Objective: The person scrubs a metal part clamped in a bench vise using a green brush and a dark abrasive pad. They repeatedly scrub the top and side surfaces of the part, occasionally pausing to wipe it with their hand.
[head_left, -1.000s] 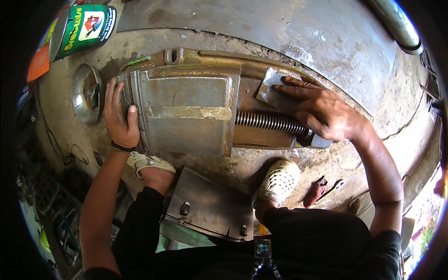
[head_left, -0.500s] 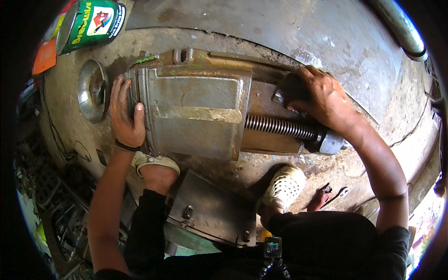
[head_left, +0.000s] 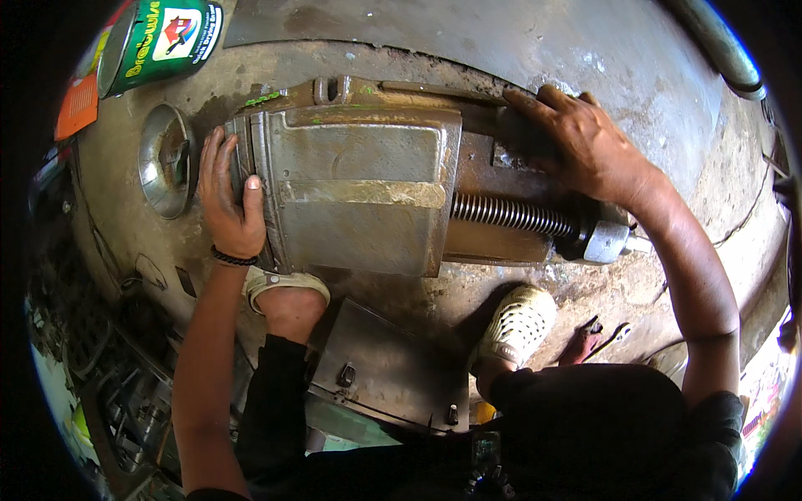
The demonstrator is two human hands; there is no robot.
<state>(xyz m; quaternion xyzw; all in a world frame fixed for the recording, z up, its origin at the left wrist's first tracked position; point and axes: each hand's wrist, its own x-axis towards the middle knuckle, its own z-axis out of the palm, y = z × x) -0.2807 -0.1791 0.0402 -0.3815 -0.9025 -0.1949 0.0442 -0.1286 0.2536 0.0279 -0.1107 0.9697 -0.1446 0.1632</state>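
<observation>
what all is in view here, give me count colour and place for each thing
blocky metal vise: 1, grey-brown, centre
threaded steel screw: 1, silvery, vise's right half
flat piece: 1, dark, vise's right part, mostly hidden, material unclear
cylindrical can: 1, green, upper left
flat card: 1, orange, beside the can
round metal bowl: 1, silvery, left of vise
flat metal sheet: 1, grey, top
round metal pipe: 1, grey, upper right
latched metal case: 1, dark grey, lower centre
slim tools: count unclear, reddish and dark, lower right
jumbled metal parts: uncounted, dark, lower left
concrete floor: 1, grey-brown, beneath
clog shoes: 2, cream, below vise
bracelet: 1, black, left wrist
trousers: black, lower edge
left hand: 1, bare, vise's left end
right hand: 1, bare, over flat piece
</observation>
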